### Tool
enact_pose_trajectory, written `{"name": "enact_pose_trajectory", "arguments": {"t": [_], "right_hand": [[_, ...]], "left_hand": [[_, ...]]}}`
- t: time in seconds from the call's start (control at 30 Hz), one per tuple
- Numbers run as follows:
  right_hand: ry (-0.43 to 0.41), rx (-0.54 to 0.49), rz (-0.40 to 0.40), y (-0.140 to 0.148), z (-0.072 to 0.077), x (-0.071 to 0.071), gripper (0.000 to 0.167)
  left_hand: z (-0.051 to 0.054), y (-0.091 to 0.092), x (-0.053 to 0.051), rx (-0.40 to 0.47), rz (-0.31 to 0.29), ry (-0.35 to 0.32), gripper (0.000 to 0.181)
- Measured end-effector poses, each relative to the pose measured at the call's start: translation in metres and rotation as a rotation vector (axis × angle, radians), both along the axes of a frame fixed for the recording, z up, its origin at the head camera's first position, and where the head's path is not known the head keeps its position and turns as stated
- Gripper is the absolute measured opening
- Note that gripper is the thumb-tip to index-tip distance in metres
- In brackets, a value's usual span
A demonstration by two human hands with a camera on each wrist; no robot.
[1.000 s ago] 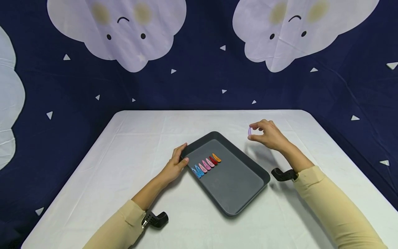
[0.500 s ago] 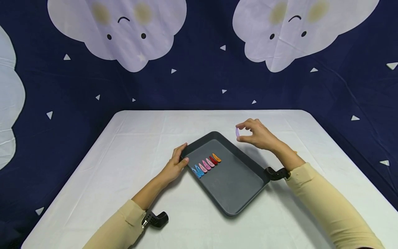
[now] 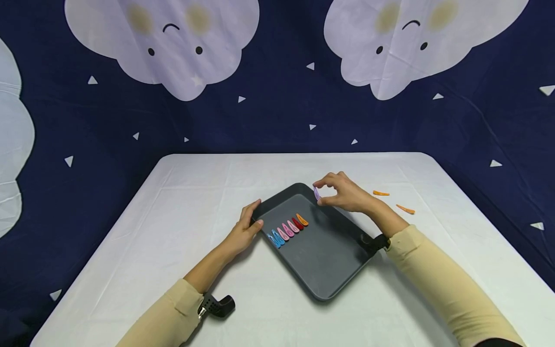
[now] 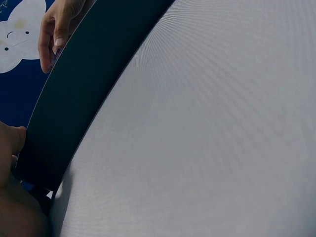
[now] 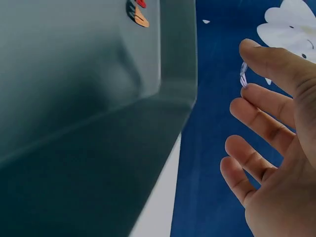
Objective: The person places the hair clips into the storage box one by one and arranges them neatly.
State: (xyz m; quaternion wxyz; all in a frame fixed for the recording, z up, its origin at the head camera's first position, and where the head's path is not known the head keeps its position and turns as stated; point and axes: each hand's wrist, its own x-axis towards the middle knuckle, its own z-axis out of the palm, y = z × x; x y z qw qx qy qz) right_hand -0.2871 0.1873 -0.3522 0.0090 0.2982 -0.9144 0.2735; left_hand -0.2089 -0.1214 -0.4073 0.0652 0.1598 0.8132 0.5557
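Observation:
Between thumb and index finger, my right hand (image 3: 349, 193) pinches a purple snap hair clip (image 3: 316, 193) over the far right rim of a dark grey tray (image 3: 329, 260). The right wrist view shows the clip (image 5: 243, 75) held by its two ends, the other fingers loosely bent. My left hand (image 3: 240, 233) grips the tray's left corner, its thumb over the rim. Inside the tray lies a slanted row of several snap clips: blue ones (image 3: 275, 237), pink ones (image 3: 288, 230), a red one (image 3: 297, 223) and an orange one (image 3: 302, 220).
Two orange clips (image 3: 381, 193) (image 3: 405, 209) lie on the white tablecloth (image 3: 208, 178) right of the tray, beyond my right forearm. A dark blue curtain with clouds (image 3: 277, 111) hangs behind the table.
My right hand has moved left with the purple clip, from right of the tray to its far right rim. Two orange clips behind the arm have come into sight. The left hand stays put.

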Motion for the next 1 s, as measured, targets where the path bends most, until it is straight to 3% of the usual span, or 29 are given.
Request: {"name": "enact_pose_trajectory", "arguments": {"t": [0.13, 0.43, 0.57, 0.8, 1.0], "right_hand": [[-0.026, 0.016, 0.022, -0.004, -0.005, -0.001, 0.049], [-0.074, 0.042, 0.081, -0.008, -0.012, -0.002, 0.048], [-0.080, 0.055, 0.107, -0.012, -0.016, -0.002, 0.046], [-0.116, 0.098, 0.123, -0.016, -0.023, -0.004, 0.046], [-0.131, 0.114, 0.134, -0.018, -0.027, -0.005, 0.045]], "left_hand": [[0.018, 0.002, 0.011, -0.010, -0.009, -0.016, 0.057], [0.021, 0.002, 0.013, -0.015, -0.008, -0.034, 0.057], [0.016, 0.002, 0.010, -0.009, -0.009, -0.026, 0.057], [-0.013, -0.001, -0.007, 0.004, 0.009, 0.002, 0.058], [-0.017, -0.002, -0.009, 0.007, 0.004, 0.007, 0.058]]}}
